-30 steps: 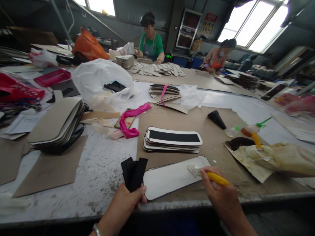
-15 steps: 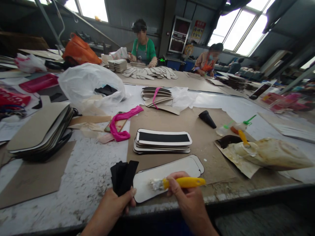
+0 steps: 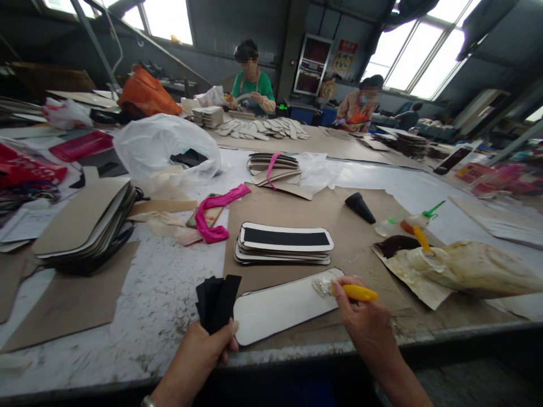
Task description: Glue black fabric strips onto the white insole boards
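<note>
My right hand (image 3: 363,314) is closed round the yellow handle of a glue brush (image 3: 358,292). The brush's whitish bristles touch the right end of a white rounded panel (image 3: 284,308), which lies on brown board at the table's front. My left hand (image 3: 211,346) is closed on a fan of black strips (image 3: 220,302), and its thumb rests at the panel's left end. Just behind is a stack of similar panels (image 3: 282,257); a black strip (image 3: 288,238) lies along the top one.
A glue container (image 3: 432,261) with a yellow handle lies at right, near small bottles (image 3: 418,221) and a black cone (image 3: 360,208). At left are stacked panels (image 3: 80,220), a pink cloth strip (image 3: 207,229) and a plastic bag (image 3: 165,144). Two people work across the table.
My right hand has moved the brush rightwards along the panel, from its left part to its right end. My left hand still holds the black strips in nearly the same place.
</note>
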The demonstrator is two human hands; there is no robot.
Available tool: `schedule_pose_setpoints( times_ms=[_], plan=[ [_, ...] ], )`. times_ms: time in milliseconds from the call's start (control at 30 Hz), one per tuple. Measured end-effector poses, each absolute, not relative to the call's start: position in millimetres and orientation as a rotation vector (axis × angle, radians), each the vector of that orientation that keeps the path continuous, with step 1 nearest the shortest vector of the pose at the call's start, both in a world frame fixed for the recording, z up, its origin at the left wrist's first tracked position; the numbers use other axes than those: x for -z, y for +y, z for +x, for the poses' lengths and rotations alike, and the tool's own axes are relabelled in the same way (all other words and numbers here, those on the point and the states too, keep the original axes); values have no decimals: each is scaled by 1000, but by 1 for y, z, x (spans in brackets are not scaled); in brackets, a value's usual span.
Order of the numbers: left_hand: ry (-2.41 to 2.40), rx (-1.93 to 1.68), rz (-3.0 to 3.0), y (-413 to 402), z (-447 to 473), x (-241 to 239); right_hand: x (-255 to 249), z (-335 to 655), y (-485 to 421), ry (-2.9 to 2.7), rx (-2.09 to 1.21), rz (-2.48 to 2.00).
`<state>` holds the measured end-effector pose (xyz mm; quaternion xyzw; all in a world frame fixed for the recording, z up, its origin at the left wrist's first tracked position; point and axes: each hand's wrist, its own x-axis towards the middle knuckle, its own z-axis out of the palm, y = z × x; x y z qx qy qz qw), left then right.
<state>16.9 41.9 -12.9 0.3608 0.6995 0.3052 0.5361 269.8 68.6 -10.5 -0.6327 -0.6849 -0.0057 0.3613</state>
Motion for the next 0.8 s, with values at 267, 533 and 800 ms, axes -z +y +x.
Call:
schedule_pose_setpoints(
  times_ms=[267, 533, 800],
  plan=[
    [1656, -742, 845, 45, 5, 27, -15, 290, 58, -1678, 203, -1673],
    [1397, -818, 713, 33, 6, -19, -20, 252, 41, -1585, -572, -1538],
    [1213, -789, 732, 30, 20, -26, -6, 169, 54, -1634, -1323, -1187]
  ],
)
